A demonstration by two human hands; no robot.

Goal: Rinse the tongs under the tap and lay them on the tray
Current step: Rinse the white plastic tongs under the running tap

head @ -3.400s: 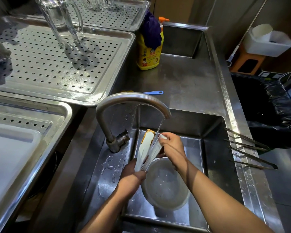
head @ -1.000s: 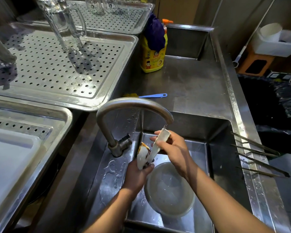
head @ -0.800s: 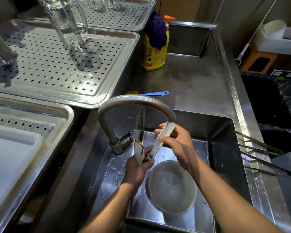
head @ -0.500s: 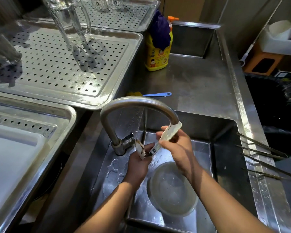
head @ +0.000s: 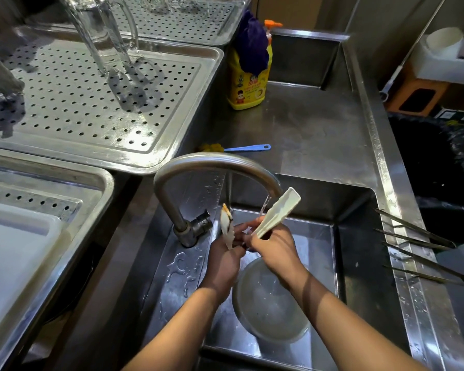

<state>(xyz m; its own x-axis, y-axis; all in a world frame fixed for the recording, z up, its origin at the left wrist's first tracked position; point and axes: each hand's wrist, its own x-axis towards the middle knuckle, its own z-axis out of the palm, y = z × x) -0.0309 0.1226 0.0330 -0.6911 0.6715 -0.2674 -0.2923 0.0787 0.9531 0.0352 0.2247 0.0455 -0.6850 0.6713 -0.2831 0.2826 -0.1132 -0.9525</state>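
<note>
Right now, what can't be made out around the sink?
Head view:
Cream plastic tongs: joined end hidden by the left hand and right hand gripping them.
Yellow detergent bottle: top partly covered by a dark blue cloth; label print too small.
Clear glass mug: upper part cut off by the top edge.

tongs [head: 276, 213] joint hidden between left hand [head: 223, 261] and right hand [head: 277, 250], glass mug [head: 105, 36] cut by top edge, yellow bottle [head: 245, 88] top under cloth [head: 252, 46]
</note>
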